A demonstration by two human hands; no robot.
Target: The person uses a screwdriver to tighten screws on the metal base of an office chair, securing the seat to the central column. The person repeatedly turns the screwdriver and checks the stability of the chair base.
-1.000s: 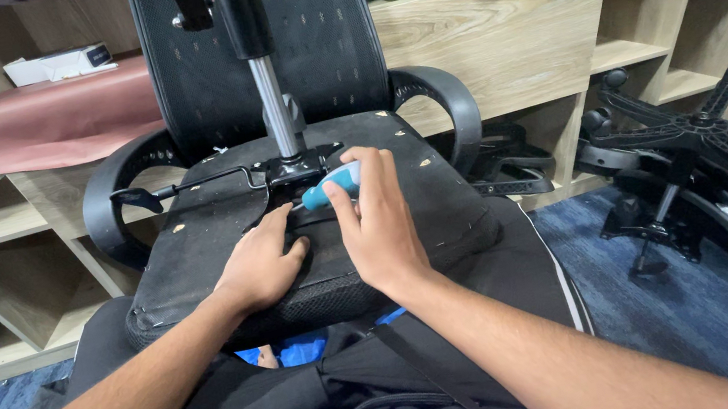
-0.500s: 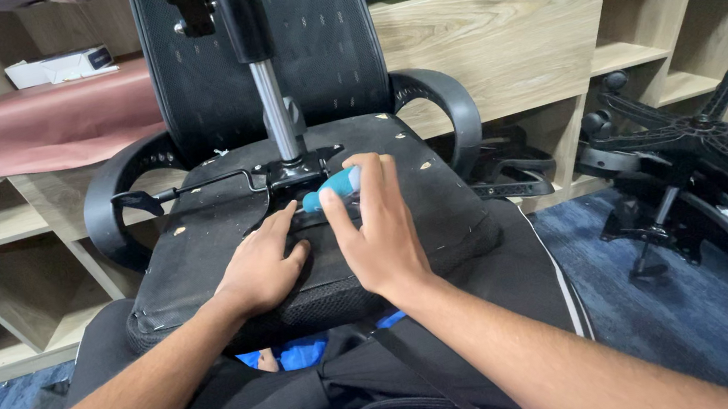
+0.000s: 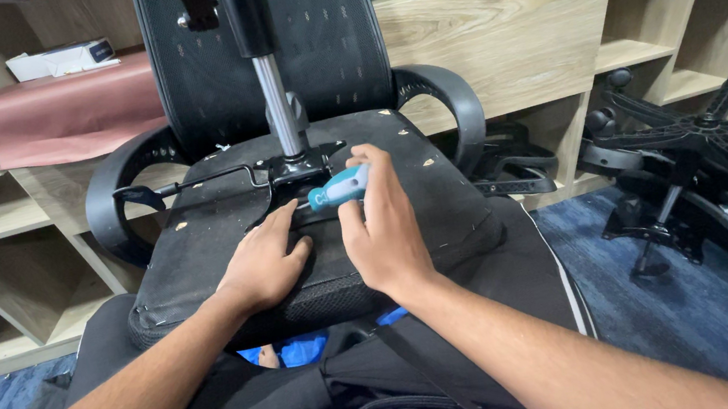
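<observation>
Screwdriver (image 3: 339, 186) handle, teal, is now tilted flatter than a second ago, its end pointing further left of the right grip (image 3: 385, 230). Right fingers have been shifted slightly around the handle. Left grip (image 3: 265, 267) has been edged marginally forward on the seat underside (image 3: 196, 250).

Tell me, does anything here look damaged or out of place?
Yes. The office chair seat lies upside down, its gas cylinder sticking up. Pale chips dot its black underside. A detached wheeled chair base lies tipped on the floor at right. The right hand holds a blue-handled screwdriver; the left hand presses the seat.
</observation>
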